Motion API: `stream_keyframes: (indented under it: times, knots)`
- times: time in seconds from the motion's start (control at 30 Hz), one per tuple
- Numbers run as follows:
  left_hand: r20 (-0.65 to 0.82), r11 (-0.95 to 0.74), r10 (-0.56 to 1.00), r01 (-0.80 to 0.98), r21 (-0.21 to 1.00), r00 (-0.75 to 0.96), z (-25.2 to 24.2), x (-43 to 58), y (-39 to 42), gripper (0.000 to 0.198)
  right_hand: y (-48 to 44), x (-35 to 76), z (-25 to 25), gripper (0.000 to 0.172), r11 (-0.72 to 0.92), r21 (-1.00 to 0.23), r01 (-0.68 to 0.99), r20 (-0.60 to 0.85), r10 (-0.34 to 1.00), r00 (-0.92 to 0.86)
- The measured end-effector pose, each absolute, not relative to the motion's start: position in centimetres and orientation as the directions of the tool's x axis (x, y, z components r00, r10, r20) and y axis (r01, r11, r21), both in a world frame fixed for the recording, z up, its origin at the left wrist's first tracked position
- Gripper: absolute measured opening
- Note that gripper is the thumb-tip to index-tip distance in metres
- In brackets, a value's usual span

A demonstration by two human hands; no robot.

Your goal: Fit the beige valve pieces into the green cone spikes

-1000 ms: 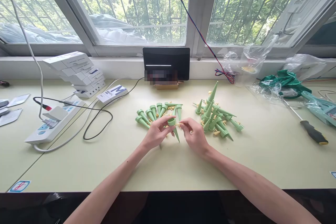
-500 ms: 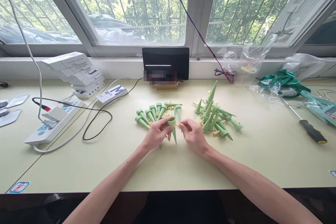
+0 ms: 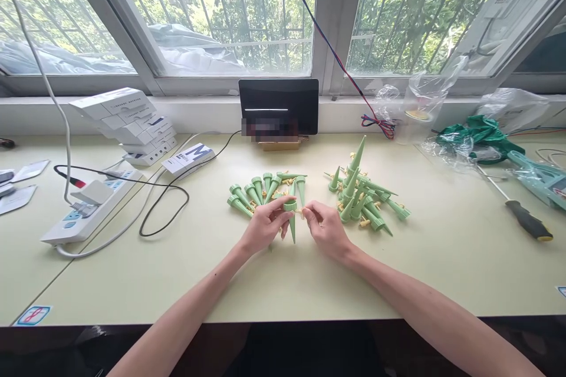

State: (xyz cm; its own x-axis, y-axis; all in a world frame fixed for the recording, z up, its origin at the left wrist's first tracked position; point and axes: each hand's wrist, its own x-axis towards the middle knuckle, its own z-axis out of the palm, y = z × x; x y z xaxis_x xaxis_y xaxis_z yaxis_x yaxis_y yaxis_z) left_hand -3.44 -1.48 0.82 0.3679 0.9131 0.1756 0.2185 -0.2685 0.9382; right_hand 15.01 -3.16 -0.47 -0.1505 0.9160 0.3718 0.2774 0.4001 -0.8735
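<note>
My left hand (image 3: 266, 224) grips a green plastic watering spike (image 3: 292, 228) near its wide cap, with the pointed end hanging down. Close beside it, my right hand (image 3: 326, 227) pinches the small yellowish valve (image 3: 299, 212) at the side of that cap; the fingers partly cover it. Behind my left hand lies a group of similar green spikes (image 3: 253, 191) with yellowish fittings. A second, tangled heap of green spikes (image 3: 360, 200) rests to the right, beyond my right hand.
A tablet (image 3: 279, 109) stands at the back by the window. On the left are a power strip (image 3: 95, 206), looping cables and stacked white boxes (image 3: 132, 121). To the right lie a screwdriver (image 3: 526, 221), a green bag (image 3: 480, 138) and clear plastic wrapping.
The held spike has tilted slightly, its tip shifting a little to the left. Both hands keep nearly the same place and grip.
</note>
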Motion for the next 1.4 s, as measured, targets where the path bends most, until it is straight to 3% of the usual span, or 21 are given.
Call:
stream_keyframes:
  times: [0.43, 0.83, 1.4]
  knots:
    - [0.184, -0.284, 0.907, 0.228, 0.931, 0.379, 0.97, -3.39, -1.62, 0.037, -3.31, 14.96, -0.75, 0.041, 0.385, -0.878, 0.284, 0.35, 0.922, -0.167]
    - [0.121, -0.198, 0.908, 0.157, 0.967, 0.402, 0.86, -3.52, -1.53, 0.04, -3.49, 15.08, -0.61, 0.032, 0.339, -0.922, 0.189, 0.313, 0.937, -0.152]
    - [0.09, -0.14, 0.919, 0.104, 0.985, 0.384, 0.53, -3.31, -1.39, 0.042, -3.31, 14.97, -1.05, 0.022, 0.441, -0.855, 0.272, 0.412, 0.897, -0.161]
